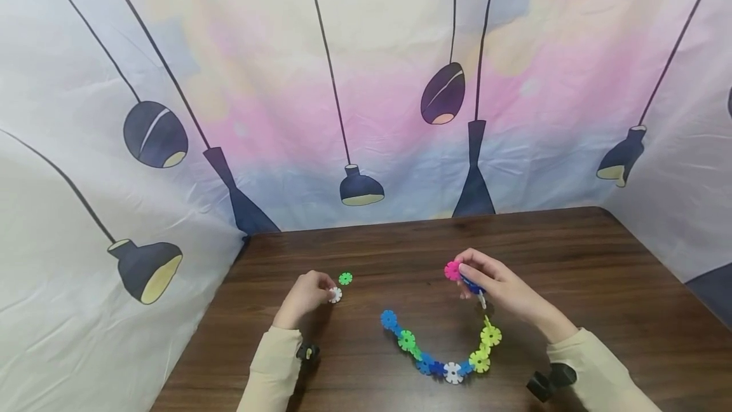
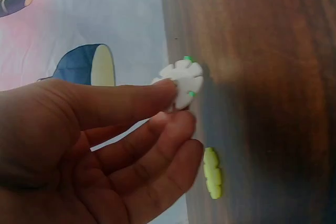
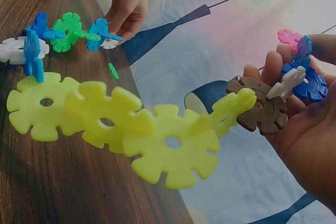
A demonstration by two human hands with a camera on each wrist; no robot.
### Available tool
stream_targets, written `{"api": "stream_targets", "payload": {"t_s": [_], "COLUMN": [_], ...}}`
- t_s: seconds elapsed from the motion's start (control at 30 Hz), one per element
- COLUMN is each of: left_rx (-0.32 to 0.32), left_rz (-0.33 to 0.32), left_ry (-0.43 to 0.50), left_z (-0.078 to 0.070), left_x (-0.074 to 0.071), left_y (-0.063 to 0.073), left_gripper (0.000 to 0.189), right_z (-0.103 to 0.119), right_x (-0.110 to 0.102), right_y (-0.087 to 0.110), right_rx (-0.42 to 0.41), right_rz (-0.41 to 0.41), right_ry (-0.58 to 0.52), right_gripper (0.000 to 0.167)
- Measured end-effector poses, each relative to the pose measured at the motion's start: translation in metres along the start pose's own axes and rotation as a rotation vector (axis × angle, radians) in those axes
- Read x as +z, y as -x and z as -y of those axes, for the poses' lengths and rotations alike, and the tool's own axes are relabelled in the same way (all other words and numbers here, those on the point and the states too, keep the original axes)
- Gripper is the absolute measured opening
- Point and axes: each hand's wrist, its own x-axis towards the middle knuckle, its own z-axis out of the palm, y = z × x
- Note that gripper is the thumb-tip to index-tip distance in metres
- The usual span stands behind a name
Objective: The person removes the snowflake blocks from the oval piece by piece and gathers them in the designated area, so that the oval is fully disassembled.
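Observation:
My left hand pinches a white notched plastic disc between thumb and fingertips, at the left of the table. A loose green notched disc lies on the table just beyond it. My right hand grips the end of a chain of interlocked discs, near a pink disc and a blue disc. From there the chain hangs through a white piece, a brown disc and several yellow discs. It then curves left along the tabletop to a blue disc at its far end.
The dark wooden table ends at a printed cloth backdrop with lamp drawings behind and at the sides. Black wrist-worn devices sit at both sleeves, including one at the right sleeve.

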Motion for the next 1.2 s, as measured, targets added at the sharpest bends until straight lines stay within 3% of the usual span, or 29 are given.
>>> {"api": "stream_targets", "payload": {"t_s": [0.1, 0.3, 0.43, 0.7, 0.87, 1.2], "left_rx": [-0.009, -0.037, -0.050, -0.052, -0.048, -0.023], "left_rz": [0.014, -0.012, -0.022, -0.050, -0.063, -0.083], "left_ry": [-0.022, -0.137, -0.166, -0.163, -0.162, -0.155], "left_z": [0.002, 0.004, 0.004, -0.003, -0.001, -0.001], "left_x": [0.004, 0.013, 0.018, 0.017, 0.019, 0.015], "left_y": [-0.001, 0.000, 0.003, 0.003, 0.002, 0.000], "left_gripper": [0.003, 0.007, 0.007, 0.010, 0.011, 0.010], "right_z": [0.000, -0.003, -0.003, 0.000, 0.000, -0.002], "right_x": [0.000, 0.001, 0.003, 0.002, 0.004, 0.003], "right_y": [0.000, 0.004, 0.006, 0.005, 0.004, 0.001], "right_rx": [-0.001, 0.026, 0.042, -0.006, -0.003, -0.052], "right_rz": [0.002, 0.015, 0.016, 0.041, 0.063, 0.018], "right_ry": [0.007, 0.008, 0.000, 0.033, 0.059, -0.009], "right_gripper": [0.018, 0.018, 0.019, 0.017, 0.028, 0.027]}}
